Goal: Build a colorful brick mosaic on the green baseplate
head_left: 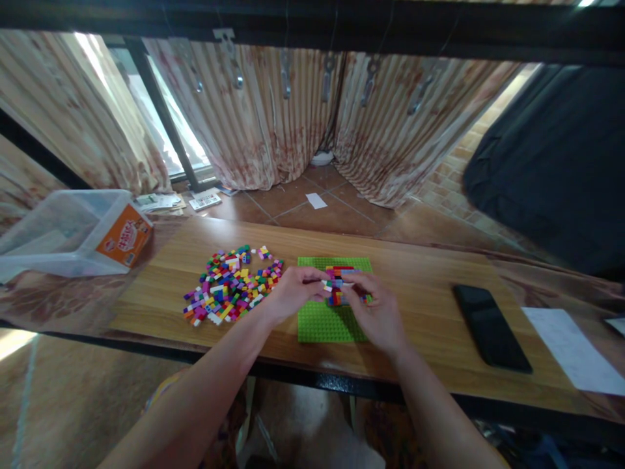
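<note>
Fingers of both hands pinch a small multicoloured brick stack [338, 284] on the green studded baseplate [328, 320]; a large loose brick pile [232, 285] waits at nine o'clock.

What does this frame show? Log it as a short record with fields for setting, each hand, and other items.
setting: wooden table by curtained windows
left hand: left hand at the brick build, fingertips touching it
right hand: right hand on the same build
base: green baseplate under the build
left of base: loose brick pile
far left: clear plastic bin
right: black phone, white paper
</note>
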`<action>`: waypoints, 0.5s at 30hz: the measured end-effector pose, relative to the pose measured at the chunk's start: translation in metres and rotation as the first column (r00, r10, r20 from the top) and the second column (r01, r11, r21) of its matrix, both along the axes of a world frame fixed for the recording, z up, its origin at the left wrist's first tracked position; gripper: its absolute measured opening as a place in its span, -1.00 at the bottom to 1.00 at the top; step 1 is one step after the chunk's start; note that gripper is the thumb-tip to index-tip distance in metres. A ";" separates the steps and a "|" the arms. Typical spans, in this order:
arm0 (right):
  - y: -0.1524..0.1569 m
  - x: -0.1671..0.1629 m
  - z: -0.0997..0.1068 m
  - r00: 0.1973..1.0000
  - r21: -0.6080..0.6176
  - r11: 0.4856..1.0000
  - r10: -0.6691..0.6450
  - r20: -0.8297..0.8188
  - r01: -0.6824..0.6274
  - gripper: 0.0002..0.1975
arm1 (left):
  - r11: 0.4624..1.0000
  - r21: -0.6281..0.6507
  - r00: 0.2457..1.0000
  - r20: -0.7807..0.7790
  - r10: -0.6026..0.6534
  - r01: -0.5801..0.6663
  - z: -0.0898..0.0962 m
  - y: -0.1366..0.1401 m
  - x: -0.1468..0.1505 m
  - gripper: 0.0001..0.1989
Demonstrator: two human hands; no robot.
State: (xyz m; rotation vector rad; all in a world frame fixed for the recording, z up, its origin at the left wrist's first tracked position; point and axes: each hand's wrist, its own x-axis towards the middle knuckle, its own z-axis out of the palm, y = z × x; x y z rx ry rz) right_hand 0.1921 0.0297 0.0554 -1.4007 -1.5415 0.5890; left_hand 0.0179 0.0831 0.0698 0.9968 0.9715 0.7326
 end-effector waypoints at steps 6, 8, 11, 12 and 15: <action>-0.001 -0.014 -0.007 0.991 -0.094 0.995 0.003 -0.134 -0.016 -0.76 | 1.000 -0.002 0.996 0.089 0.015 -0.015 0.000 -0.003 0.003 -0.84; 0.000 -0.015 -0.009 0.977 -0.113 0.994 -0.026 -0.211 0.002 -0.76 | 1.000 -0.002 0.994 0.106 0.022 -0.022 -0.001 -0.003 0.003 -0.82; 0.002 -0.014 -0.011 0.955 -0.131 0.991 -0.024 -0.297 -0.016 -0.75 | 1.000 -0.003 0.992 0.127 0.026 -0.026 -0.003 -0.004 0.005 -0.79; 0.002 -0.014 -0.011 0.948 -0.133 0.991 -0.020 -0.319 -0.024 -0.75 | 1.000 -0.002 0.991 0.131 0.026 -0.026 -0.004 -0.004 0.006 -0.78; 0.003 -0.015 -0.011 0.929 -0.132 0.990 -0.011 -0.370 -0.041 -0.77 | 0.999 0.028 0.990 0.136 0.032 -0.036 -0.008 -0.005 0.010 -0.79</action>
